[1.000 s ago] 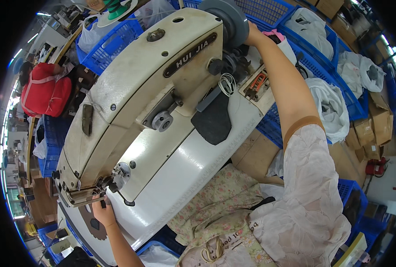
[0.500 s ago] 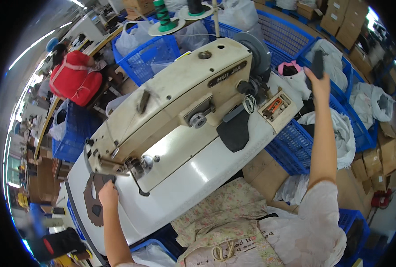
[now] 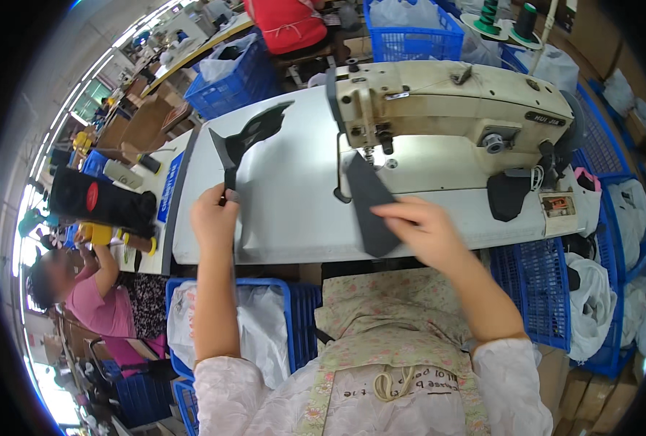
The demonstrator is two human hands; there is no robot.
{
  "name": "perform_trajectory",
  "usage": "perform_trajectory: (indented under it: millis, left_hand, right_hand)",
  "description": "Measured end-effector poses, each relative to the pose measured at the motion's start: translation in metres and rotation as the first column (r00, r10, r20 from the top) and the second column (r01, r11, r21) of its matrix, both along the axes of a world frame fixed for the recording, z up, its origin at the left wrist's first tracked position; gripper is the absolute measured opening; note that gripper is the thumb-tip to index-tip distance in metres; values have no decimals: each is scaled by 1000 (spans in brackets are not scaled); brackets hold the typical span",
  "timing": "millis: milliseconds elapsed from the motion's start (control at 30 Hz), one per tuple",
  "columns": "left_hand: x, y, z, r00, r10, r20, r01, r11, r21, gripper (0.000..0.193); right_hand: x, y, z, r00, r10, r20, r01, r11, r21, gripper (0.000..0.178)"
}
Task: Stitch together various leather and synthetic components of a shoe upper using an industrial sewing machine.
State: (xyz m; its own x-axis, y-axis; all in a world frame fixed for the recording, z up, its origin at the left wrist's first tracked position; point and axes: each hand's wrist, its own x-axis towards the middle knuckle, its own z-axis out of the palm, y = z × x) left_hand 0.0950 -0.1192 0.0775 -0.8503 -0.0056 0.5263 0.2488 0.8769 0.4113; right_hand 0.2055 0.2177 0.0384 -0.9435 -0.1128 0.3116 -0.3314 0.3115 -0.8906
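My left hand [image 3: 214, 219] pinches one end of a dark, curved piece of cut material [image 3: 252, 138], which stands raised over the left part of the white sewing table [image 3: 294, 218]. In my right hand [image 3: 428, 231] is a flat, pointed black piece of material [image 3: 370, 207], gripped between thumb and fingers. Its upper tip is near the needle area of the cream sewing machine [image 3: 446, 102], though I cannot tell whether they touch. Another black cut piece [image 3: 506, 196] lies at the machine's right end.
Thread spools [image 3: 487, 14] stand behind the machine. Blue crates [image 3: 417, 36] holding plastic bags surround the table. A person in pink [image 3: 105, 298] sits at the left beside a black machine [image 3: 98, 200]; another person in red [image 3: 286, 25] sits beyond the table.
My right hand has come from the far right to the middle with its black piece. My left hand has lifted the dark piece that lay on the table. The view has turned left.
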Motion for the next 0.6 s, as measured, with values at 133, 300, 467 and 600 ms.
perform_trajectory:
  millis: [133,300,467,600]
  left_hand:
    - [41,10,-14,993,70,-95,-54,986,160,23]
    - [81,55,-45,974,-19,-225,48,991,123,34]
    - [88,84,-39,978,-192,-77,201,971,130,45]
    - [101,103,-23,887,-452,96,448,892,60,71]
  right_hand:
    - [-59,-123,-8,993,113,29,-106,979,-176,58]
    - [-81,-186,4,998,64,-14,-66,986,-156,56]
    - [-81,-144,12,872,398,286,-218,838,-500,48]
    - [-81,-91,15,910,299,288,-211,930,-300,55]
